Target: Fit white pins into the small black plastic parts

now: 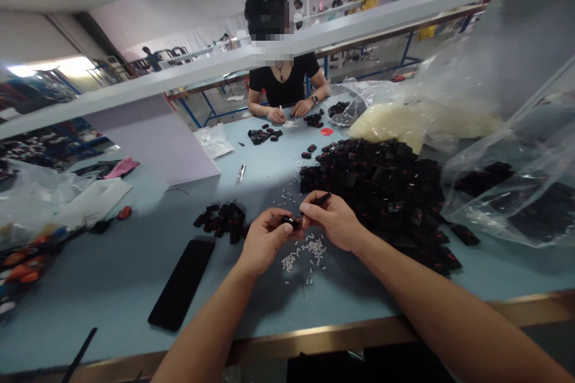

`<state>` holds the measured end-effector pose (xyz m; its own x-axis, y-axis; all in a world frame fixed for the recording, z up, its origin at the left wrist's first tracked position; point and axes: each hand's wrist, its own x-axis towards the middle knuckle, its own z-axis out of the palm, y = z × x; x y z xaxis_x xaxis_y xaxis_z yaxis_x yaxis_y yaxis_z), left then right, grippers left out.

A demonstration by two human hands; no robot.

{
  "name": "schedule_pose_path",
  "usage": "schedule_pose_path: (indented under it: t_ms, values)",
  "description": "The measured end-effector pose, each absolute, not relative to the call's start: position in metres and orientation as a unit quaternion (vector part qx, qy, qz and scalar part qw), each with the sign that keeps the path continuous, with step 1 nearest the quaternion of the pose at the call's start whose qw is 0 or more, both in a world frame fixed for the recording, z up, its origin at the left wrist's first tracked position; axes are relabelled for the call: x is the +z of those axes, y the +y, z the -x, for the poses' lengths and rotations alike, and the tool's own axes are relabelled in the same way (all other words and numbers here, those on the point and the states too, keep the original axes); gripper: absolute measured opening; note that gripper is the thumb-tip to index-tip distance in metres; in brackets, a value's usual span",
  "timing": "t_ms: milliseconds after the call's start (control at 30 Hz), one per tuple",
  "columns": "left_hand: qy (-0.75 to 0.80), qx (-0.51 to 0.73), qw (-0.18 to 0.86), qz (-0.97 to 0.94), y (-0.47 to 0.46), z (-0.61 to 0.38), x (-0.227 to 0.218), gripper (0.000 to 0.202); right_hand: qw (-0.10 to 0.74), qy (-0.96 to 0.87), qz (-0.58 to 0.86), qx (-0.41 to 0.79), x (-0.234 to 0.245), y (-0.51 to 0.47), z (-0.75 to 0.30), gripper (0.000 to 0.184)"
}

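Note:
My left hand (265,240) pinches a small black plastic part (290,222) between fingers and thumb, above the light blue table (108,311). My right hand (332,220) grips a thin black stick (320,203), whose tip reaches the part. Its exact contact is hidden by my fingers. Small white pegs (314,248) lie scattered under my hands. Just beyond my right hand rises a large heap of black parts with red marks (372,191). A smaller black heap (220,221) sits left of my left hand.
A black smartphone (182,284) lies face down near the front edge. A seated person (283,81) works across the table among more black parts. A metal cutter (241,173) lies mid-table. Plastic bags (494,191) crowd the right side, and a low white beam (135,87) crosses above.

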<state>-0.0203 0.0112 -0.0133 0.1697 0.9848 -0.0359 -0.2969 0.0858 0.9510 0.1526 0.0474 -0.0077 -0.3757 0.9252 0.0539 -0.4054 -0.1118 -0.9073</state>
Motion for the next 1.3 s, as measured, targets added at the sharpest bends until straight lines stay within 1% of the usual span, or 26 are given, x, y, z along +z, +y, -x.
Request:
schedule_pose_path:
  t_ms: [633,833,1300]
  values:
    - [0.377,0.509,0.622,-0.461,0.0111,0.0206,-0.0174,0.021,0.470,-0.464,0.305,0.686,-0.0090,0.0485,-0.1514,0.026]
    - [0.380,0.510,0.601,-0.483,0.0113,0.0226,-0.0194,0.019,0.461,-0.470,0.310,0.686,-0.0070,0.0471,-0.1514,0.027]
    - [0.353,0.537,0.635,-0.429,0.0081,0.0154,-0.0133,0.021,0.461,-0.549,0.325,0.617,-0.0048,0.0474,-0.1536,0.022]
